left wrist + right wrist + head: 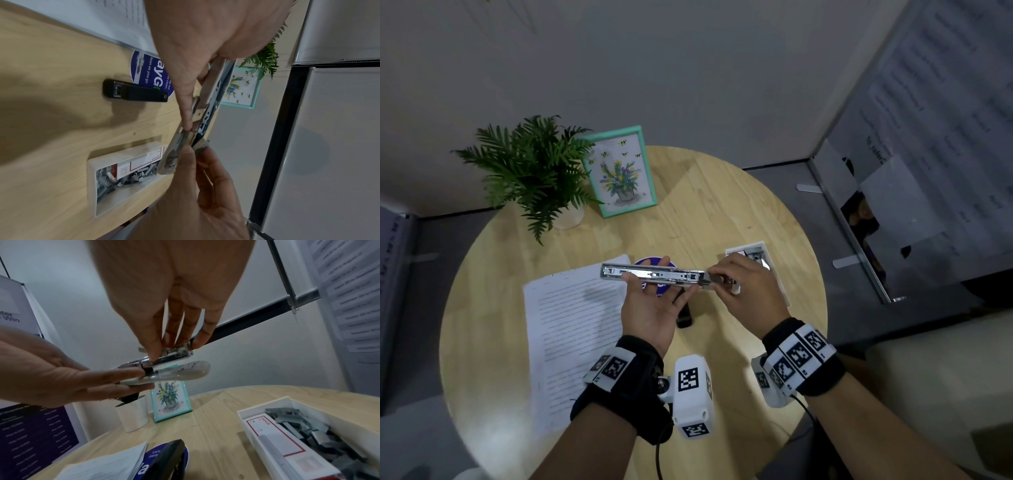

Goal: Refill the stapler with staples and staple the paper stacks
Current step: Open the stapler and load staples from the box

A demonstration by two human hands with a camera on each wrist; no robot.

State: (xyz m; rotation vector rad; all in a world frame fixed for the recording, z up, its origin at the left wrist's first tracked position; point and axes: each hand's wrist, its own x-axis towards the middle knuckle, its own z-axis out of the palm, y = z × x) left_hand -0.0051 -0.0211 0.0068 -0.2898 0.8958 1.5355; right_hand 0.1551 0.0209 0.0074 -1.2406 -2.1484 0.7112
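Note:
A white stapler is held opened out above the table, its metal magazine uppermost and its white body below. My left hand lies palm up under it and holds it between the fingers and thumb. At the magazine's right end, my right hand pinches the metal with its fingertips. A white tray of loose staple strips and a staple box stands under the right hand. The printed paper stack lies to the left.
A black stapler lies on the round wooden table below the hands, beside a purple round sticker. A potted fern and a framed flower picture stand at the back left.

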